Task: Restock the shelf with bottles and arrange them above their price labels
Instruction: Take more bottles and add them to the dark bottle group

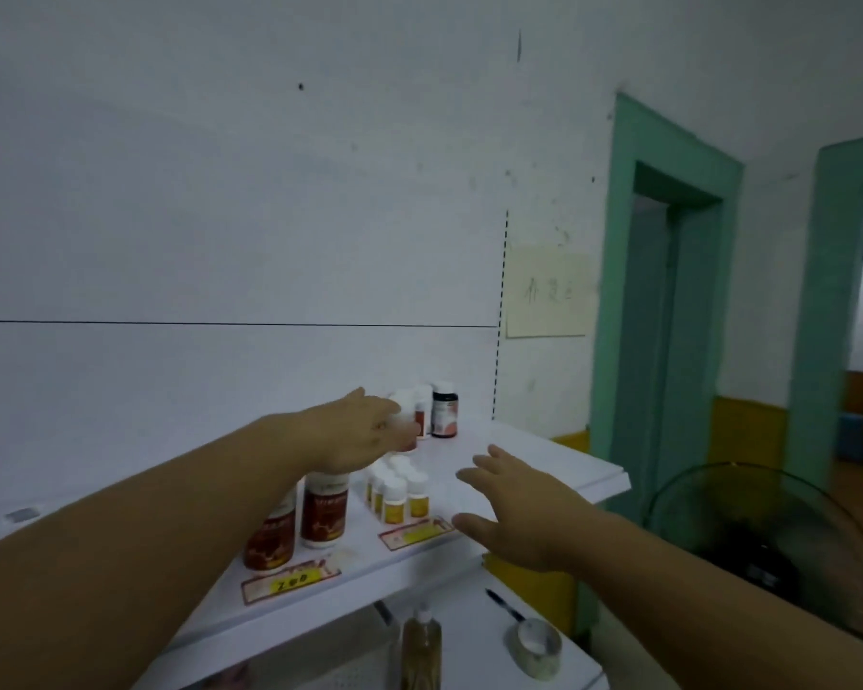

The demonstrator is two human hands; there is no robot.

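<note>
1. White shelf against a white wall; green door frames to its right.
2. Left hand reaches to the shelf's back, fingers loosely curled at a white bottle; firm grip or mere touch, cannot tell.
3. Right hand spread flat, palm down, holding nothing, over the shelf's bare right part.
4. Dark bottle stands just right of the white bottle.
5. Two red-label bottles and small yellow-label bottles stand at the shelf's front, above price labels.
6. Tape roll and pen lie below the shelf.
</note>
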